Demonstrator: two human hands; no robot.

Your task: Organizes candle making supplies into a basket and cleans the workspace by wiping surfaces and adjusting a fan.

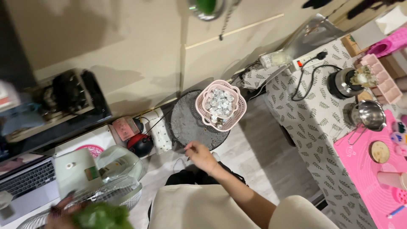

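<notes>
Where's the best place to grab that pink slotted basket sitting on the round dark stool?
Probably the pink basket is best taken by its flared scalloped rim, from above on the side facing the right hand. It stands upright on the stool, open-topped and filled with small clear pieces, so a level rim lift seems safest.

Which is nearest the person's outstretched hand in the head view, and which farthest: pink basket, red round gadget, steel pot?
From the right hand:
1. Pink basket, just beyond the fingers, on the dark round tray.
2. Red round gadget, off to the side, by the wall.
3. Steel pot, farthest, on the leaf-patterned table.

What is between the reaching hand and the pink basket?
Only the dark round stool top, seen in the head view: the right hand is at its near edge and the pink basket on its far side.
</notes>
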